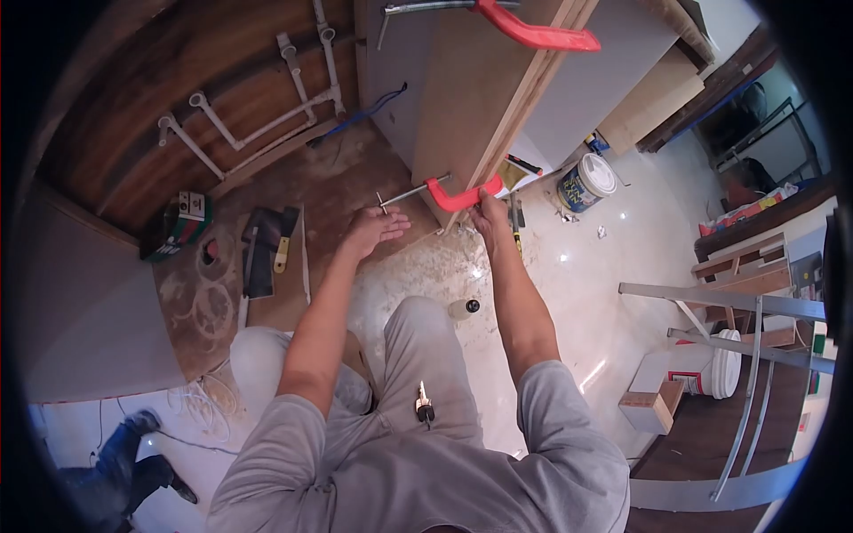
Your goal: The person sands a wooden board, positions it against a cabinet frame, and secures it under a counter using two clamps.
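A red C-clamp (464,197) sits across the lower end of an upright wooden panel (471,98). My right hand (489,214) is closed round the clamp's red frame at its right end. At the other end, the long metal screw with its small crossbar (384,204) points toward my left hand (378,233). That hand is open, palm up with fingers stretched out, just below the crossbar. Higher on the same panel a second red clamp (546,35) is fixed.
White pipes (267,133) run along the cabinet back at left. A putty knife (283,253) and dark tools lie on the board. A paint bucket (577,188) stands right, a small bottle (466,307) by my knee, a metal ladder (711,298) farther right. Another person's legs (124,462) show lower left.
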The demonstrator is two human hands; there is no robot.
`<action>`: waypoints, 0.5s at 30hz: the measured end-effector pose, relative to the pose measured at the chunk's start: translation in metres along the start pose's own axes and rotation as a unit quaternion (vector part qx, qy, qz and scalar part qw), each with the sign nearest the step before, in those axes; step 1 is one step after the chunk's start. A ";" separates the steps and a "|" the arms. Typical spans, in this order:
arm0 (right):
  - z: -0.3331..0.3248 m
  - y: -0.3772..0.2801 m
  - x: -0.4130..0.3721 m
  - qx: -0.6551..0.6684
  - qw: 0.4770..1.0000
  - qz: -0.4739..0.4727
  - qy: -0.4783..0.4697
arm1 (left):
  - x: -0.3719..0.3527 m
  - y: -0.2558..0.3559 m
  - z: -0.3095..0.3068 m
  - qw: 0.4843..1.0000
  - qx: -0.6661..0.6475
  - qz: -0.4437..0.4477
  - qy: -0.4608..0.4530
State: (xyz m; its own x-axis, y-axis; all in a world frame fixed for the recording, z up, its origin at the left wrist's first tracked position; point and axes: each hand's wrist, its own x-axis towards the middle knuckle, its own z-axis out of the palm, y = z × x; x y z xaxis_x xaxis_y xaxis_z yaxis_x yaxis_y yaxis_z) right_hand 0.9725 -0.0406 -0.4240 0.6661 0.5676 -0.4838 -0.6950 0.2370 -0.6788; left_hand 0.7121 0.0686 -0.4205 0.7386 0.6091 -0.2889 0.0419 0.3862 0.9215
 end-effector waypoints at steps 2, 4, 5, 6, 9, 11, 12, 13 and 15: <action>-0.003 0.002 0.004 0.012 1.000 0.002 0.000 | 0.019 -0.033 -0.005 0.946 0.239 0.210 0.061; -0.006 0.001 0.007 0.012 1.000 0.012 0.000 | -0.017 0.004 0.012 0.895 0.380 0.174 0.156; -0.007 0.001 0.005 0.007 1.000 0.011 -0.009 | -0.020 0.009 0.010 0.936 0.294 0.106 0.160; -0.006 0.000 0.004 0.004 1.000 0.010 -0.018 | -0.022 0.015 0.008 0.965 0.205 0.037 0.161; -0.003 0.000 0.001 -0.016 1.000 0.002 -0.019 | -0.021 0.026 0.002 0.972 -0.072 -0.164 0.150; -0.001 -0.001 0.002 -0.025 1.000 -0.003 -0.015 | -0.017 0.022 0.001 0.957 -0.198 -0.178 0.118; -0.001 0.000 0.003 -0.023 1.000 -0.006 -0.014 | -0.011 0.013 -0.002 0.943 -0.260 -0.184 0.101; -0.002 0.000 0.003 -0.022 1.000 -0.008 -0.011 | -0.004 0.005 -0.003 0.958 -0.234 -0.136 0.091; -0.002 -0.001 0.002 -0.028 1.000 -0.002 -0.005 | 0.010 -0.010 -0.005 0.980 -0.180 -0.039 0.070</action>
State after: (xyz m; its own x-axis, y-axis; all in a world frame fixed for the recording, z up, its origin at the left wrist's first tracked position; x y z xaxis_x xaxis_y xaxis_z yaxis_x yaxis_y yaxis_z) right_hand 0.9751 -0.0409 -0.4255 0.6661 0.5752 -0.4749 -0.6757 0.1957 -0.7107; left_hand 0.7154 0.0746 -0.4342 0.6413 0.6475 -0.4117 -0.1637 0.6396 0.7511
